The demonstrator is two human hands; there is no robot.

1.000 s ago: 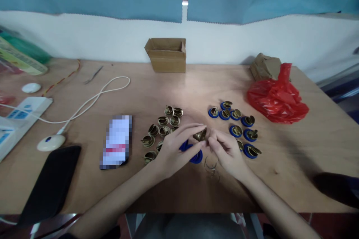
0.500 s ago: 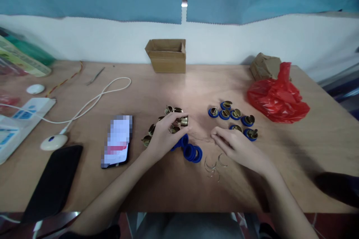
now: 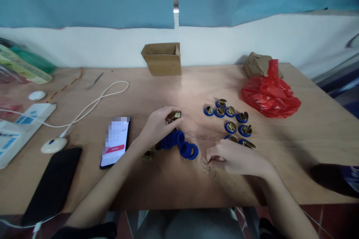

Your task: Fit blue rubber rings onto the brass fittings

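My left hand [image 3: 159,127] is closed with a small brass fitting [image 3: 174,117] between thumb and fingers. Below it lie several blue plastic rings [image 3: 177,137], partly behind the hand, and a pair of blue rings [image 3: 188,150] stands apart to the right. Another brass fitting [image 3: 147,155] shows under my left wrist. My right hand [image 3: 232,157] is low over the table, its fingertips pinched at the thin wire rings [image 3: 208,168]. To its upper right are several brass fittings seated in blue rings [image 3: 230,127]; the nearest ones are partly covered by the hand.
A phone with a lit screen [image 3: 116,140] and a dark phone [image 3: 52,185] lie at left, near a white cable [image 3: 97,99] and power strip [image 3: 36,117]. An open cardboard box [image 3: 162,61] stands at the back. A red plastic bag [image 3: 270,95] sits at the right.
My right hand has moved down toward me to the wire rings, uncovering more blue-ringed fittings. My left hand has closed around the brass fitting. The camera view has shifted slightly.
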